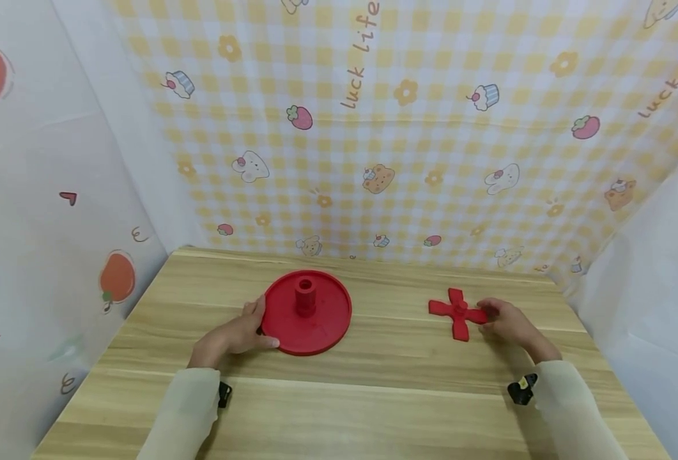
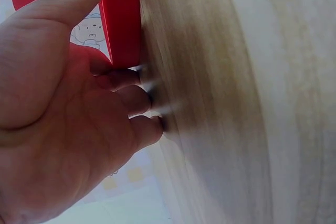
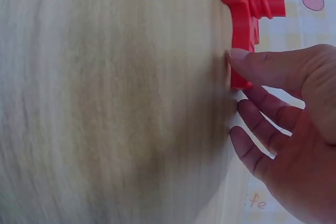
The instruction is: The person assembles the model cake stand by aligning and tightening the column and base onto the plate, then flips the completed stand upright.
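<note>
A round red tray (image 1: 330, 322) with a raised rim lies on the table left of centre. From its middle rises a hollow red post (image 1: 305, 299). My left hand (image 1: 236, 333) grips the tray's left edge, thumb at the near side and fingers farther back. In the left wrist view the thumb lies against the red rim (image 2: 123, 30), and the other fingertips touch the tabletop. To the right, a flat red four-armed cross (image 1: 458, 312) with a short peg at its centre rests on the table. My right hand (image 1: 508, 322) pinches its right arm (image 3: 241, 69) between thumb and fingers.
The wooden tabletop (image 1: 362, 409) meets a yellow checked cloth (image 1: 327, 160) at the back. White printed sheets hang at the left (image 1: 39, 211) and right (image 1: 649, 255). A black device is strapped to each wrist.
</note>
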A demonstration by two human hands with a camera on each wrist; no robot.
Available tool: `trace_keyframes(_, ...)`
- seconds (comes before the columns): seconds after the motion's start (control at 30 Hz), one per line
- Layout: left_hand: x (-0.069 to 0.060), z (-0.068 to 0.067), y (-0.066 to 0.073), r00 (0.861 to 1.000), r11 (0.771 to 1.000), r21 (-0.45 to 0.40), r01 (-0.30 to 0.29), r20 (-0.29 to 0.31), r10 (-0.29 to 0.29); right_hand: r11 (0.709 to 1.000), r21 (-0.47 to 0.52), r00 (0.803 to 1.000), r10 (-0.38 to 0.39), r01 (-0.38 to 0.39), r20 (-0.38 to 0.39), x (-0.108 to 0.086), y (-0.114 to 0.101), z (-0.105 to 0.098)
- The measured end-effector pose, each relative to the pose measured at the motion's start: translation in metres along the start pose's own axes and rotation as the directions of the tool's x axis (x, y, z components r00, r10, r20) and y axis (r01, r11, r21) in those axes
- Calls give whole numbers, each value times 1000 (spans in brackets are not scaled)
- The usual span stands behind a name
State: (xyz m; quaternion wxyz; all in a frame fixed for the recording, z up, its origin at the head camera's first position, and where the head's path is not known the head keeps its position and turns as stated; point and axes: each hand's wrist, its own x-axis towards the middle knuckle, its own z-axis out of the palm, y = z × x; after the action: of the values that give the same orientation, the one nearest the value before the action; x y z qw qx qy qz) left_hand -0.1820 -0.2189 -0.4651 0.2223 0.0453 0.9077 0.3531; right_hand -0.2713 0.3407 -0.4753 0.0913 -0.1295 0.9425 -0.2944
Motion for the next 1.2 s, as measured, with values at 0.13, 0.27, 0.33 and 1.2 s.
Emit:
trace_keyframes(0.13, 1, 0, 1, 1000, 1000, 6, -3, 3, 3, 1000, -28, 1000, -4, 4, -7, 1, 3, 1)
trace_keyframes(0.27, 2, 0, 1, 1000, 1000, 15, 3, 9, -3, 998, -54, 1000, -16, 15, -16, 0, 4, 1)
trace_keyframes(0.33, 2, 0, 2, 1000, 1000, 19, 2, 10, -2, 997, -68, 999, -27, 26, -23, 0, 4, 1)
trace_keyframes(1.2, -1, 2, -1, 1000, 999, 49, 6, 7, -7, 974, -132, 959, -207, 184, -193, 11, -40, 10)
